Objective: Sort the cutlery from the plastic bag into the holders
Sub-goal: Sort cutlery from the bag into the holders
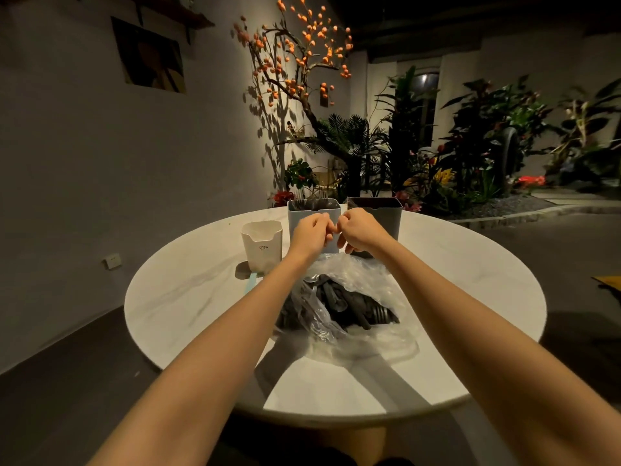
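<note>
Both hands meet above the plastic bag (353, 307), left hand (311, 235) and right hand (359, 232) curled, fingertips nearly touching; whether they pinch anything I cannot tell. Forearms reach straight out over the desk (188, 297). Best separate one piece cleanly before dropping it in the far grey holder (314, 213). Cutlery (342, 302) lies bagged.

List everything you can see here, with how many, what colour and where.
table: one, white, round, centre
plastic bag: one, clear, mid-table, dark cutlery inside
white holder: one, far left on table
grey holder: one, far centre, forks standing in it
dark holder: one, far right of the grey one
plants: several, green, right background
orange-fruited tree: one, by the wall
left hand: curled, above the bag
right hand: curled, beside it
</note>
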`<action>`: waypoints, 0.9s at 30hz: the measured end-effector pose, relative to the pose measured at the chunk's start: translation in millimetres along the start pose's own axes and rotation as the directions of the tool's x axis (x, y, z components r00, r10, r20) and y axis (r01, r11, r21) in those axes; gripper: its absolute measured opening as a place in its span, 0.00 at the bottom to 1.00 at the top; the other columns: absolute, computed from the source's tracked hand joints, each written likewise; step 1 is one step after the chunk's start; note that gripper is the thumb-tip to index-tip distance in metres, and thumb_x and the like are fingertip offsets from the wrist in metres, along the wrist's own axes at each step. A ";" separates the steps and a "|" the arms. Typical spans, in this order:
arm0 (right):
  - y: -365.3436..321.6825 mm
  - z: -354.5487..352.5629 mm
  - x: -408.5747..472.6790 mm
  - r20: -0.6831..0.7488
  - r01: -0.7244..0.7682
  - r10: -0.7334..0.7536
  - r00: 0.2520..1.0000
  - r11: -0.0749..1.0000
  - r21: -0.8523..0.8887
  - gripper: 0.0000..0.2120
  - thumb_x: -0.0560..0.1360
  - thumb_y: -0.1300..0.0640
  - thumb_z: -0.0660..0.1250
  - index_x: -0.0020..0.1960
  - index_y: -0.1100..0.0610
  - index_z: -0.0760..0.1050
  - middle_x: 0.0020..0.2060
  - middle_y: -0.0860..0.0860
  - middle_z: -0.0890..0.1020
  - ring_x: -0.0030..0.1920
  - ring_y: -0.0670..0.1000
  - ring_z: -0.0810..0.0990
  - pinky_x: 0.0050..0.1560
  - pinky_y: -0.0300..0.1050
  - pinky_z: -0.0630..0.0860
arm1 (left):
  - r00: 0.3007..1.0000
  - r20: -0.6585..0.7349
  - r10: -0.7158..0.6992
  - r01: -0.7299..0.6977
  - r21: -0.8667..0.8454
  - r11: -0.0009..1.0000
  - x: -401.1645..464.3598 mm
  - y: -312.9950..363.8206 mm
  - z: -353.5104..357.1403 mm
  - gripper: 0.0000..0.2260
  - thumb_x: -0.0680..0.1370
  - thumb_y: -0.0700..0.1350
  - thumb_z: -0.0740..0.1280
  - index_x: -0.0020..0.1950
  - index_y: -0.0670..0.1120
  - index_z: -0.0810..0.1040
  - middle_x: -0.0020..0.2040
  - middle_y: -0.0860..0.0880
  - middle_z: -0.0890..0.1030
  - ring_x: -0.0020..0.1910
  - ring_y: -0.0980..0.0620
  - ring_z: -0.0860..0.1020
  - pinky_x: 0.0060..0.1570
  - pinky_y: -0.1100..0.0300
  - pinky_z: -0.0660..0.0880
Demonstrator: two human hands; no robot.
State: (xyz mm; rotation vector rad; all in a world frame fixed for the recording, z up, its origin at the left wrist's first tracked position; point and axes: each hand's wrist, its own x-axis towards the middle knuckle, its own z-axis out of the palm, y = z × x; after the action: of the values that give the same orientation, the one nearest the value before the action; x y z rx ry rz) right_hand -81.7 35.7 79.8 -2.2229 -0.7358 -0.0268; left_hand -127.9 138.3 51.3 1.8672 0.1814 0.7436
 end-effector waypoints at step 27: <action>96.4 18.0 -28.2 -0.085 -0.065 0.033 0.996 0.909 -0.411 0.14 0.78 0.60 0.59 0.58 0.60 0.79 0.54 0.58 0.82 0.53 0.59 0.79 0.55 0.51 0.77 | 0.976 0.165 0.144 -0.214 0.569 0.794 -37.6 -63.1 27.5 0.14 0.82 0.46 0.57 0.51 0.46 0.82 0.46 0.48 0.84 0.49 0.48 0.78 0.59 0.46 0.73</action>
State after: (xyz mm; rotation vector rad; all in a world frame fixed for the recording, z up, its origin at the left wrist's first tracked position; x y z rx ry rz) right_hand -59.3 -16.9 -4.6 -2.6264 -0.6783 -0.2652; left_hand -128.6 126.3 -26.2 2.5430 0.1729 0.7599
